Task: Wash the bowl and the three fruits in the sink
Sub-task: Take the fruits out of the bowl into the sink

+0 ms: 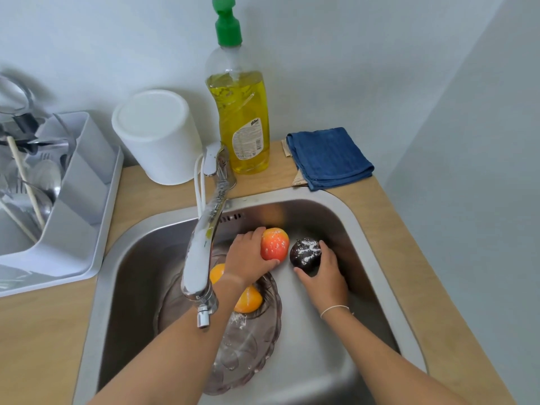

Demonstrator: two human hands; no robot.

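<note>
In the steel sink (327,372) my left hand (247,260) grips a red-orange apple (274,244) flecked with white foam, at the sink's far side. Right beside it my right hand (324,274) holds a dark purple plum (305,254), also foamy. A clear pinkish glass bowl (248,346) lies on the sink floor under my left forearm. An orange (248,299) rests in the bowl, partly hidden by my left wrist. The chrome faucet (204,258) reaches over the bowl; no water stream is visible.
A yellow dish-soap bottle (242,121) with a green cap stands behind the faucet. A white cylindrical container (157,135) sits to its left, a folded blue cloth (328,156) to its right. A grey drying rack (52,194) with utensils occupies the left counter.
</note>
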